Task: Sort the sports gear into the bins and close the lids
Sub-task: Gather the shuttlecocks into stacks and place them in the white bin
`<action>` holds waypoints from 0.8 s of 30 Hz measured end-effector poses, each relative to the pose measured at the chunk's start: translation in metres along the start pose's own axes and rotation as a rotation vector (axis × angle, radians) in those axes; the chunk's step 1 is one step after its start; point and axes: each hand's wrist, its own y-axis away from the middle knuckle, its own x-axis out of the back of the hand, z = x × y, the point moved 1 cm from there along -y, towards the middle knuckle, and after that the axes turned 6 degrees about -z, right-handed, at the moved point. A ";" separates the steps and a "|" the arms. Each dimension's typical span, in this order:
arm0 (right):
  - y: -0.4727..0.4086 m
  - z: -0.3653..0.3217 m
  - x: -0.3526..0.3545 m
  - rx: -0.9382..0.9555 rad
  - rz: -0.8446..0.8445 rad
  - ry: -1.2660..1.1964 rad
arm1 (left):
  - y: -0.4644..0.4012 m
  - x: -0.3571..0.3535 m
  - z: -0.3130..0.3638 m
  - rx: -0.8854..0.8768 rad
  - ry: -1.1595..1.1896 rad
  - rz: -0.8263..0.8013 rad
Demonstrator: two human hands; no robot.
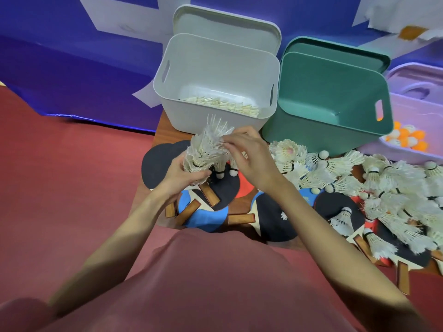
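Observation:
My left hand (182, 174) grips a bunch of white feather shuttlecocks (206, 149) just in front of the white bin (215, 75), which holds several shuttlecocks on its floor. My right hand (249, 156) pinches the feathers of that bunch from the right. The green bin (330, 92) to the right looks empty. A purple bin (414, 109) at the far right holds orange and white table tennis balls (405, 137). A large pile of loose shuttlecocks (359, 178) and several table tennis paddles (215, 195) cover the table.
The white lid (225, 22) and green lid (335, 47) stand upright behind their bins. A blue padded wall (72, 56) runs behind the table. Red floor (60, 176) lies to the left. Papers (395, 17) hang at the top right.

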 end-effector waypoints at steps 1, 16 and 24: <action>-0.004 -0.002 0.000 0.001 -0.016 -0.014 | -0.001 0.002 0.000 -0.006 0.009 0.005; -0.027 0.067 -0.044 -0.314 -0.474 0.226 | -0.009 0.035 -0.012 0.012 0.064 0.070; -0.019 0.088 -0.080 -0.418 -0.593 0.366 | -0.015 0.044 -0.006 0.003 0.053 0.100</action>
